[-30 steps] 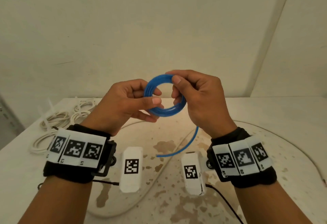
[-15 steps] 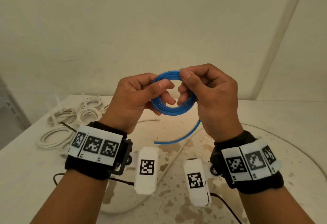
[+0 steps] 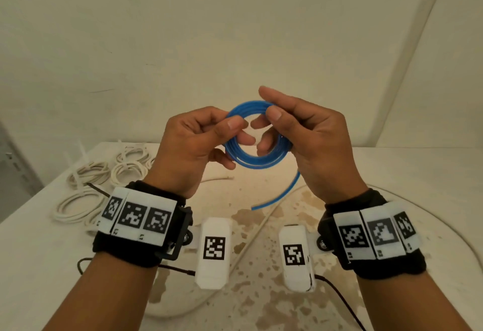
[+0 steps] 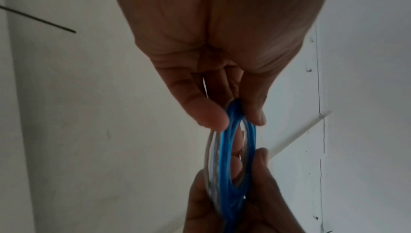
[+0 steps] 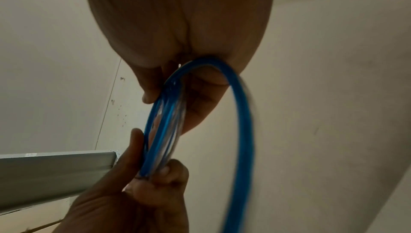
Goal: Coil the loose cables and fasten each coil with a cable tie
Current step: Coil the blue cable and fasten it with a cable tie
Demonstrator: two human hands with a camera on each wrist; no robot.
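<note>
A blue cable coil [image 3: 257,158] hangs in the air in front of me, above the white table [image 3: 392,174]. My left hand [image 3: 198,142] pinches its left side between thumb and fingers; the left wrist view shows that pinch on the blue cable coil [image 4: 231,131]. My right hand [image 3: 300,137] holds the right side, thumb on the top of the loop and fingers through it. A loose blue tail [image 3: 279,194] curves down from the coil toward the table. In the right wrist view the blue cable coil [image 5: 164,119] runs between both hands.
Several coiled white cables [image 3: 104,181] lie at the table's back left. A long white cable [image 3: 256,226] runs across the stained middle of the table. Thin black leads [image 3: 339,296] trail from my wrist units near the front. A wall stands close behind.
The blue tail has shortened as more cable went onto the coil. My right thumb shifted along the top of the loop and my left thumb slid up the coil's left side.
</note>
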